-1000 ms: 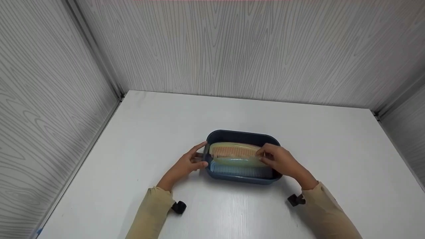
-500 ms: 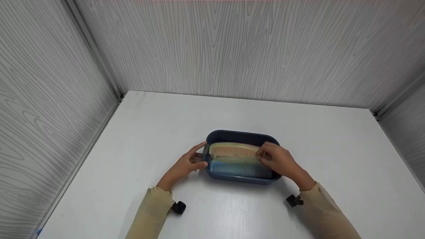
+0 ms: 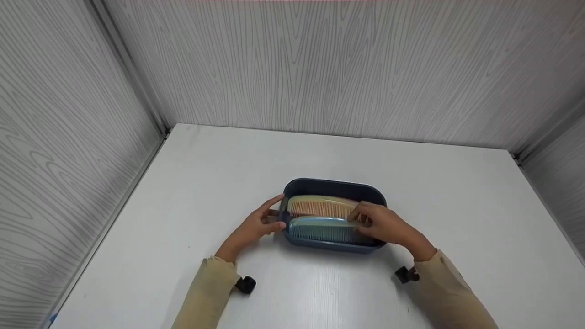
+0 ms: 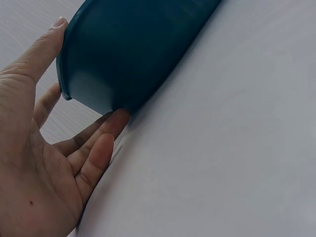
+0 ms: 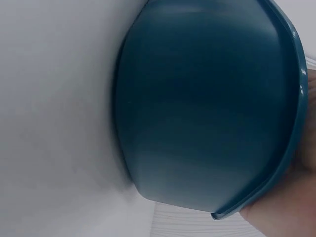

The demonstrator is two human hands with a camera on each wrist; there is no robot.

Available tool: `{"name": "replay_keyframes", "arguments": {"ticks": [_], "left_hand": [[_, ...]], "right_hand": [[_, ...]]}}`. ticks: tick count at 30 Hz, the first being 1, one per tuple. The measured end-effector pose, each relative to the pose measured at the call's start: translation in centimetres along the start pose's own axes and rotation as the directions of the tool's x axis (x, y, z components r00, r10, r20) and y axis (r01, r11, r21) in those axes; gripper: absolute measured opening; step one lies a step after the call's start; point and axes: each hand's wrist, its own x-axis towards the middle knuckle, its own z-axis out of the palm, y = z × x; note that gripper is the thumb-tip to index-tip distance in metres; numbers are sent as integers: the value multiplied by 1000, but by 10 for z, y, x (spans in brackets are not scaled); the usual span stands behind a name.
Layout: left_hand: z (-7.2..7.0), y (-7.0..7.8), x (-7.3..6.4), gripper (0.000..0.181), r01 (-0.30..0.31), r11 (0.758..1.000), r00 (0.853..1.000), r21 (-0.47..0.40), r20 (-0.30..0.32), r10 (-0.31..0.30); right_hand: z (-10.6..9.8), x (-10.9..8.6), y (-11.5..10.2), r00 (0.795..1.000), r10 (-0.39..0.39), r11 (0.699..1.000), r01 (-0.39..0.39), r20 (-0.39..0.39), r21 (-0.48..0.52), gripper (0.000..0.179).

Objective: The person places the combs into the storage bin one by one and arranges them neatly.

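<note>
In the head view, a dark blue oblong bin (image 3: pixel 338 247) holds a yellow-and-orange comb (image 3: pixel 320 208) at the back and a blue-green comb (image 3: pixel 320 228) in front. My left hand (image 3: pixel 251 233) stays at the bin's left end, thumb and forefinger spread at the rim. The left wrist view shows the other fingertips (image 4: pixel 118 118) low against the bin wall. Reaching over the right end, my right hand (image 3: pixel 384 224) pinches the blue-green comb near its right end, where the hand covers part of both combs. In the right wrist view, the bin wall (image 5: pixel 207 113) hides most of that hand.
The bin stands on a white table (image 3: pixel 228 164). Wood-grain panels (image 3: pixel 320 68) rise behind and at both sides. A black wrist camera (image 3: pixel 247 284) is strapped at each cuff.
My right hand has shifted slightly within the bin. The pale green spine that lay above the blue teeth is gone from that place; a blue-spined comb now shows in front. My left hand is still.
</note>
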Motion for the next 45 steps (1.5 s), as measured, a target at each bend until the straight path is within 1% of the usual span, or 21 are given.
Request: {"name": "replay_keyframes", "arguments": {"ticks": [5, 10, 13, 17, 19, 20, 23, 26, 27, 33, 36, 42, 45], "left_hand": [[1, -3, -1, 81, -2, 1000, 1000, 15, -8, 2], [1, -3, -1, 82, 13, 1000, 1000, 15, -24, -13], [1, -2, -2, 82, 18, 1000, 999, 7, -30, -18], [1, -1, -2, 83, 9, 1000, 1000, 5, -24, -9], [1, -1, -2, 83, 1, 1000, 1000, 3, -14, -1], [1, 3, -4, 82, 3, 1000, 1000, 0, -9, -3], [1, 3, -4, 81, 0, 1000, 1000, -4, -7, 0], [1, 3, -3, 80, -3, 1000, 1000, 2, -7, 3], [1, -1, -2, 80, -8, 1000, 1000, 7, -8, 8], [0, 0, -1, 81, -4, 1000, 1000, -3, 0, 4], [0, 5, -3, 81, 6, 1000, 1000, -15, 6, -6], [-1, 29, -14, 82, 8, 1000, 1000, -12, 13, -8], [-1, 33, -17, 81, 6, 1000, 1000, -17, 11, -6]], "right_hand": [[1, -1, -1, 999, 10, 999, -8, 51, -50, 23], [2, -2, -2, 998, 2, 996, 3, 67, -86, 29], [2, 0, -4, 997, 20, 994, -11, 81, -110, 33], [4, 3, -6, 993, 58, 983, -40, 101, -179, 42], [5, 4, -8, 993, 68, 976, -45, 101, -214, 46], [6, 4, -8, 993, 67, 973, -42, 101, -227, 48], [7, 4, -8, 993, 60, 968, -35, 97, -248, 51], [8, 4, -8, 994, 53, 967, -28, 93, -254, 51], [8, 4, -8, 994, 53, 965, -28, 92, -259, 51], [9, 4, -8, 995, 42, 949, -13, 86, -314, 50], [9, 4, -8, 996, 43, 945, -14, 81, -325, 50], [11, 4, -8, 997, 48, 944, -26, 59, -329, 49], [11, 4, -8, 997, 54, 945, -34, 52, -327, 49]]}}
